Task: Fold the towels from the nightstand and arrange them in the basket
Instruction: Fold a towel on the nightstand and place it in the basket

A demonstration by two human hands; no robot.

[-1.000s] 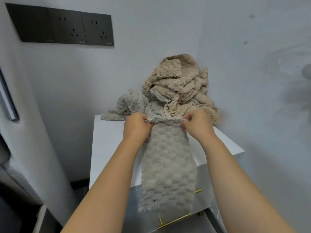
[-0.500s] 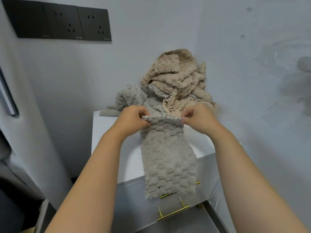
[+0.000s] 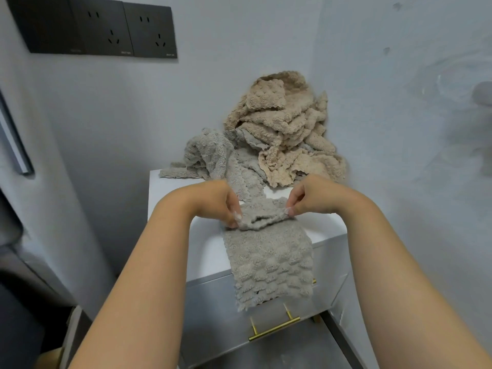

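Note:
A grey bubble-textured towel (image 3: pixel 269 259) lies over the front of the white nightstand (image 3: pixel 186 209), its lower end hanging past the front edge. My left hand (image 3: pixel 215 203) pinches its upper left corner and my right hand (image 3: pixel 311 198) pinches the upper right corner, the top edge bunched between them. Behind my hands sits a heap of beige towels (image 3: pixel 282 129) against the wall corner, with more grey towels (image 3: pixel 210 158) to its left. No basket is in view.
The nightstand stands in a wall corner, walls close behind and to the right. Its drawer front carries a brass handle (image 3: pixel 274 328). Black wall sockets (image 3: pixel 103 27) sit high on the left. A dark piece of furniture (image 3: pixel 16 262) borders the left side.
My hands have drawn the towel's top edge back toward me and lower over the nightstand. Less of the towel now hangs over the front edge.

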